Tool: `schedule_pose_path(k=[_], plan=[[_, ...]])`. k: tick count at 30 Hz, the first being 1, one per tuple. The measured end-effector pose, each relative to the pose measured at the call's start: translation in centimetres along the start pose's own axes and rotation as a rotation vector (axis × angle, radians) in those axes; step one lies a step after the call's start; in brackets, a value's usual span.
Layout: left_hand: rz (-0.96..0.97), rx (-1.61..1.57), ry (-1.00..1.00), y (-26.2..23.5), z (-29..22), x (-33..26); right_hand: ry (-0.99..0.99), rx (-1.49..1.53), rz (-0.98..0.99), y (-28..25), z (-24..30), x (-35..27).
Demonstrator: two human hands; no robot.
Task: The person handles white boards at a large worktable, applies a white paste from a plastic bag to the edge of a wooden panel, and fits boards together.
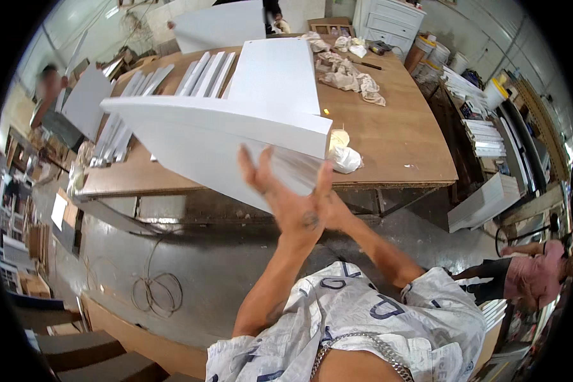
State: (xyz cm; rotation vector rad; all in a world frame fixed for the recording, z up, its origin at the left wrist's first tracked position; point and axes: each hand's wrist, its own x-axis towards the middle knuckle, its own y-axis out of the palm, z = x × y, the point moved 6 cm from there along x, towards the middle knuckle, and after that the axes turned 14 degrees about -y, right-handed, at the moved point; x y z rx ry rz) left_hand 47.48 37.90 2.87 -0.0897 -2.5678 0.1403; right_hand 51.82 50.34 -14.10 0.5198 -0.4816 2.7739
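A large white panel (191, 137) with a thick edge stands tilted across the near side of the table, its lower part hanging past the table's edge. In front of its right end is my left hand (290, 200), fingers spread and slightly blurred. My right hand (339, 213) is crossed close behind the left, at the panel's right end. Most of its fingers are hidden, so its grip does not show. Another white panel (277, 73) lies flat on the table behind. A crumpled white wad (346, 159) sits just right of the tilted panel's corner.
The brown wooden table (401, 140) carries white strips (204, 73), crumpled cloths (347, 76) and a power tool (381, 47). People handle panels at the far side and left. Another person (531, 274) is at right. A coiled cable (156, 293) lies on the floor.
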Motion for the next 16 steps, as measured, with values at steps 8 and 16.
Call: schedule_pose_path(k=[8, 16], plan=[[0.625, 0.739, 0.422, 7.2, -2.0, 11.3, 0.148, -0.168, 0.181, -8.3, -5.4, 6.1], [1.042, 0.847, 0.489, 13.2, 4.6, 14.1, -0.069, 0.009, 0.236, -11.9, -17.0, 10.6]])
